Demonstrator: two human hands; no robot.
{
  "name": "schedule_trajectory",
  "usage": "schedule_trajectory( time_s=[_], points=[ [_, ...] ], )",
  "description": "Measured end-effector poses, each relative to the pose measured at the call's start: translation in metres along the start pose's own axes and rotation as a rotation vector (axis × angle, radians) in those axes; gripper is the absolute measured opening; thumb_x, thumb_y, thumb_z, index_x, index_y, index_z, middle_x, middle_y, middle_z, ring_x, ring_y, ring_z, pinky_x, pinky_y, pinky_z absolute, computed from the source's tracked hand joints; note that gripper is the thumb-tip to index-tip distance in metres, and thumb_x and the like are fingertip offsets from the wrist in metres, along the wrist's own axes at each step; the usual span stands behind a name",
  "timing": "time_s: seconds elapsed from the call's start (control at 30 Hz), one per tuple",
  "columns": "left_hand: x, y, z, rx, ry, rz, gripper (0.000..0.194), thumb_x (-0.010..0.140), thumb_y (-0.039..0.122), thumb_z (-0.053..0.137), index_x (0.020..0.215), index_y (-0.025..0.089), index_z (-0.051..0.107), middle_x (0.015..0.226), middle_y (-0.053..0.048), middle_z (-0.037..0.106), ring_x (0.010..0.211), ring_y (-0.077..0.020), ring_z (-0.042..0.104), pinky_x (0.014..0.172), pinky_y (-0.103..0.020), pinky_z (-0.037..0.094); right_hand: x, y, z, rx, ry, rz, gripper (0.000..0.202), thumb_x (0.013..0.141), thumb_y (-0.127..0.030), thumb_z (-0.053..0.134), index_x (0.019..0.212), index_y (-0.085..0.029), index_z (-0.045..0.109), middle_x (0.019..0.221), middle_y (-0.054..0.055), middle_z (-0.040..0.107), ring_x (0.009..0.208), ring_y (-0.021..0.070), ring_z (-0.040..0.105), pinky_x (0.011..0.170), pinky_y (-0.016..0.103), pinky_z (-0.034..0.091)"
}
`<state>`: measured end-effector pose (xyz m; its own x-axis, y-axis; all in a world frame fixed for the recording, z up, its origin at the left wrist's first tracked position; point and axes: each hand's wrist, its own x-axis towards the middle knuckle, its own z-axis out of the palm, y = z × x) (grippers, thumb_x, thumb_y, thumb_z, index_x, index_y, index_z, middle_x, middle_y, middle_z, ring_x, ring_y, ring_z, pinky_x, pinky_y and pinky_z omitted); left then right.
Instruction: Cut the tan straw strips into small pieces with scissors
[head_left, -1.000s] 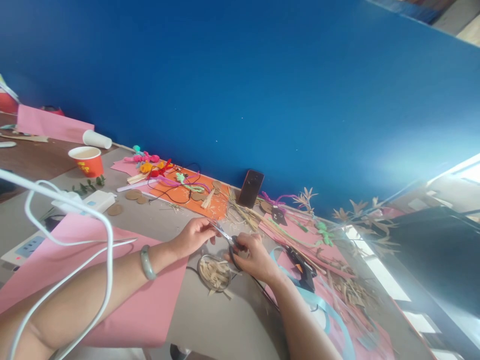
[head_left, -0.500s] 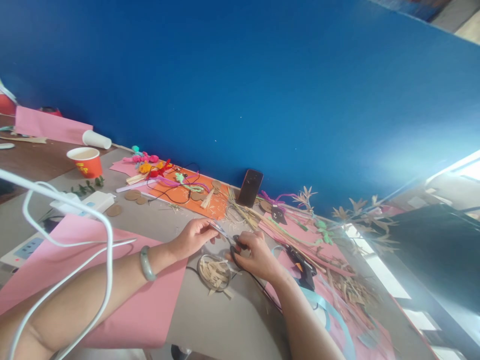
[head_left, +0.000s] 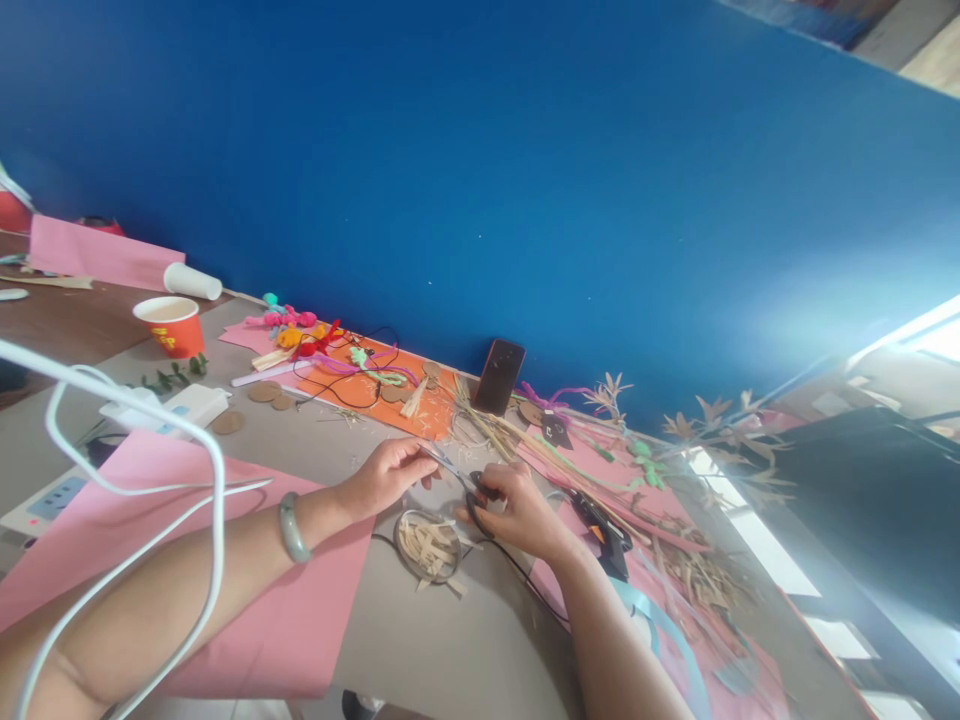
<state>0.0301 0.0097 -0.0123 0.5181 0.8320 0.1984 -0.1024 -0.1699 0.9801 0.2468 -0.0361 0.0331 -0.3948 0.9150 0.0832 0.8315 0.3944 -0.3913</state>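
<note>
My right hand (head_left: 516,508) is closed on the dark handles of a pair of scissors (head_left: 453,468). Their blades point left and reach my left hand (head_left: 388,478). The thumb and fingers of that hand are pinched together at the blade tips; whatever lies between them is too small to make out. Just below both hands sits a small round dark-rimmed holder (head_left: 400,560), filled with short pale strips (head_left: 431,545), some of them sticking out over its rim. A dark cord runs beside it and under my right wrist.
Pink paper (head_left: 300,620) lies under my left arm, with a white cable (head_left: 219,500) looping over it. A phone (head_left: 500,376) leans against the blue wall. To the right are a glue gun (head_left: 604,530) and dry stalks. A red paper cup (head_left: 174,330) stands at left.
The scissors and my right hand have shifted very slightly. My left hand keeps its pinch in nearly the same spot.
</note>
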Motion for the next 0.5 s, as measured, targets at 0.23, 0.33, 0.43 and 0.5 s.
schedule_trajectory(
  time_s=[0.23, 0.33, 0.43, 0.5],
  points=[
    [0.0007, -0.0017, 0.0, -0.02, -0.011, -0.014, 0.016, 0.083, 0.026, 0.055, 0.084, 0.014, 0.066, 0.074, -0.003, 0.067, 0.069, -0.0138, 0.061, 0.066, -0.024, 0.046, 0.0, -0.0022, -0.0014, -0.016, -0.009, -0.012, 0.031, 0.074, -0.03, 0.066, 0.057, -0.018, 0.044, 0.059, -0.005, 0.049, 0.059, 0.0099, 0.038, 0.072, 0.029, 0.031],
    [0.0002, -0.0016, 0.0004, -0.029, -0.014, -0.017, 0.016, 0.084, 0.025, 0.054, 0.085, 0.014, 0.066, 0.075, -0.003, 0.067, 0.069, -0.0136, 0.06, 0.067, -0.024, 0.046, 0.0002, -0.0016, -0.0005, -0.004, -0.006, -0.016, 0.032, 0.074, -0.03, 0.066, 0.056, -0.018, 0.043, 0.058, -0.005, 0.047, 0.058, 0.0093, 0.036, 0.07, 0.029, 0.03],
    [-0.0006, -0.0013, 0.0011, -0.026, -0.004, -0.021, 0.016, 0.084, 0.025, 0.055, 0.082, 0.014, 0.066, 0.072, -0.002, 0.066, 0.069, -0.0133, 0.06, 0.068, -0.024, 0.046, 0.0008, 0.0001, 0.0011, 0.02, -0.011, -0.018, 0.036, 0.075, -0.035, 0.066, 0.055, -0.018, 0.042, 0.056, -0.006, 0.045, 0.056, 0.0089, 0.034, 0.067, 0.028, 0.03],
    [-0.001, -0.0012, 0.0015, -0.023, 0.006, -0.027, 0.016, 0.084, 0.026, 0.055, 0.081, 0.015, 0.066, 0.072, -0.002, 0.066, 0.068, -0.0133, 0.06, 0.067, -0.024, 0.046, 0.0015, 0.0011, 0.0023, 0.034, -0.014, -0.014, 0.039, 0.076, -0.039, 0.065, 0.054, -0.018, 0.04, 0.055, -0.006, 0.042, 0.055, 0.0087, 0.032, 0.064, 0.027, 0.029]
  ],
)
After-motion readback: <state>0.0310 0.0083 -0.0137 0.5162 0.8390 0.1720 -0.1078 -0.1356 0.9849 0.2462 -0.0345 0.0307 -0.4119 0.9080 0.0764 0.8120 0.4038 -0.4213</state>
